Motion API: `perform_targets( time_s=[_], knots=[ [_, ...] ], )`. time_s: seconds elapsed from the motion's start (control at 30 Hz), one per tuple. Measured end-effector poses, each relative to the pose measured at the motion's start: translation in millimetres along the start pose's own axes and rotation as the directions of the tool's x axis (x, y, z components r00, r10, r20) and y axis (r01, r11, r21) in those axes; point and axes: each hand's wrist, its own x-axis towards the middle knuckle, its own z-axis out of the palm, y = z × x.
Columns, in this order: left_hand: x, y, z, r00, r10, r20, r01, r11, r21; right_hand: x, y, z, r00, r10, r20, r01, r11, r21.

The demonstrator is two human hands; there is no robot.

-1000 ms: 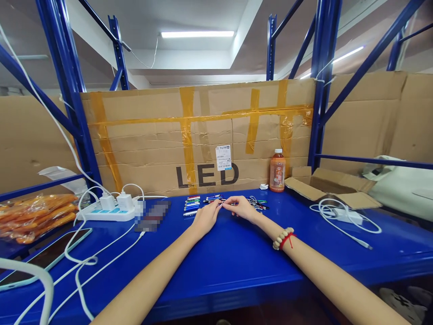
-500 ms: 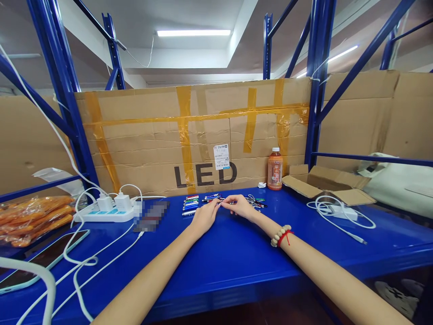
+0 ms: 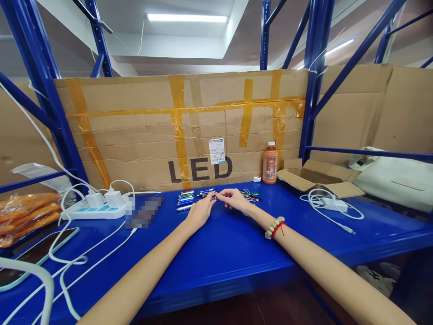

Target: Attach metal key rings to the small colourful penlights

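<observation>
My left hand (image 3: 200, 211) and my right hand (image 3: 233, 200) meet over the blue shelf top, fingertips pinched close together. What sits between the fingertips is too small and covered to name. Just left of my left hand lies a row of slim pen-like sticks (image 3: 185, 201) in red, green, blue and silver, side by side. More such sticks (image 3: 206, 192) lie behind my fingers, partly hidden. A loose pile of thin dark and silver pieces (image 3: 251, 196), with a green one among them, spreads behind and right of my right hand.
To the left are a white power strip (image 3: 98, 212) with chargers and cables, a phone (image 3: 37, 253) and orange bagged goods (image 3: 27, 216). A drink bottle (image 3: 269, 163), an open carton (image 3: 321, 176), a coiled white cable (image 3: 333, 205) and a pale bag (image 3: 392, 180) stand right.
The view has shifted slightly, so the whole scene sits a little further left and higher. Both hands stay together with fingertips pinched.
</observation>
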Motion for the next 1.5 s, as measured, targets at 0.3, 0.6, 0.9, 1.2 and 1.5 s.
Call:
perform_targets(
  time_s=[0.3,0.6,0.9,1.2,1.5],
  knots=[
    [3,-8,7.4,0.991,0.097,-0.088,-0.115,0.966,-0.231,1,1,-1,0.998,0.064,-0.007,-0.063,0.995,0.082],
    [3,-10,11.9,0.974,0.165,-0.153,-0.196,0.957,-0.213,-1,-1,-7,0.975,0.211,0.071,-0.22,0.965,0.141],
    [-1,-6,6.5,0.972,0.167,-0.167,-0.192,0.971,-0.145,-3,-5,-5,0.966,0.26,0.021,-0.26,0.957,0.126],
    [-3,-5,2.7,0.995,0.062,-0.08,-0.073,0.988,-0.138,0,-6,-5,1.0,0.024,0.019,-0.025,0.998,0.063],
    [-5,-6,-1.2,0.988,0.144,0.049,-0.138,0.985,-0.101,-1,1,-11,0.99,0.053,0.129,-0.059,0.998,0.038]
  ],
)
